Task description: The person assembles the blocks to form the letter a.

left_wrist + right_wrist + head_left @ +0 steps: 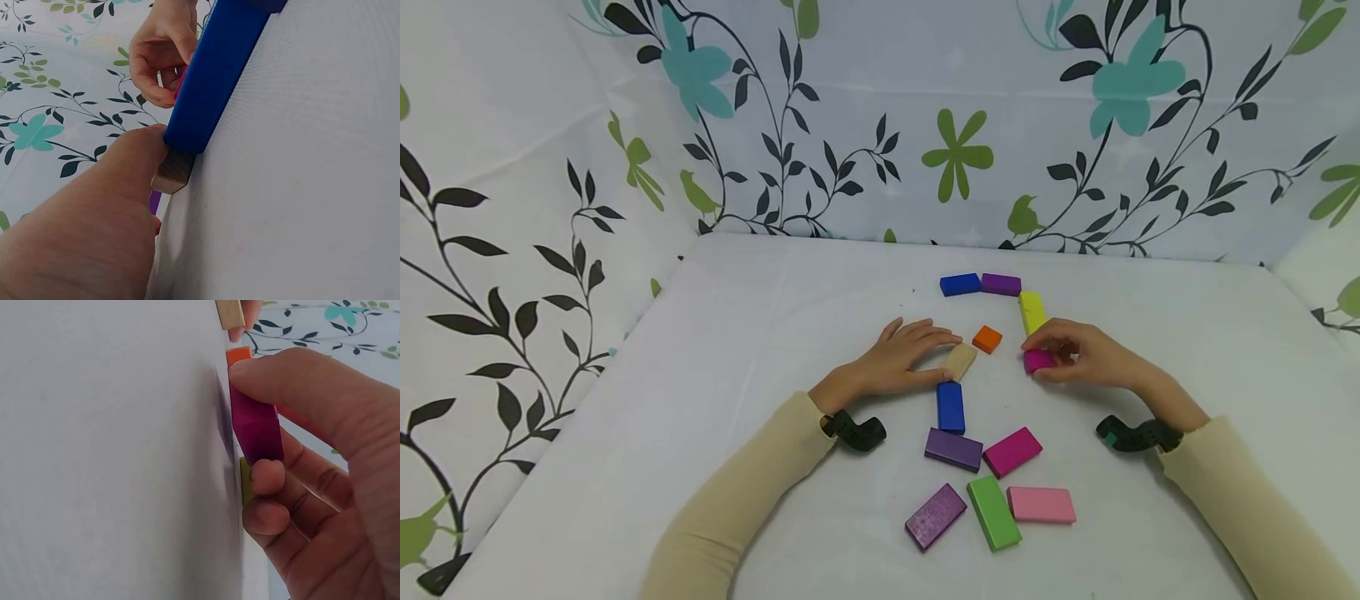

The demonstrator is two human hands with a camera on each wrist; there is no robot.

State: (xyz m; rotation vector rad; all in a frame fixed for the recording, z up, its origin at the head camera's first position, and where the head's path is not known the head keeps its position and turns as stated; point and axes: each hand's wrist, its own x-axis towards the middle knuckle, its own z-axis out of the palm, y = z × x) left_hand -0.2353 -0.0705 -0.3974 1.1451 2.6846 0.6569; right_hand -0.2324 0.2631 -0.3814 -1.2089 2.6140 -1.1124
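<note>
My left hand [904, 360] holds a beige wooden block [960, 362] between thumb and index finger, low at the table; its other fingers are spread. In the left wrist view, the thumb lies against that block [174, 173] beside a large blue block [219, 69]. My right hand [1093, 357] pinches a magenta block [1038, 361] by thumb and fingertips, just below a yellow block [1032, 312]. The right wrist view shows the magenta block [257, 425] between thumb and fingers, with shadow on the table beside it. An orange block [987, 339] lies between the hands.
A blue block [960, 285] and a purple block [1001, 284] meet end to end at the back. Toward the front lie purple [953, 449], magenta [1012, 452], glittery purple [936, 517], green [994, 512] and pink [1041, 505] blocks. A patterned cloth [850, 75] hangs behind the white table [775, 317].
</note>
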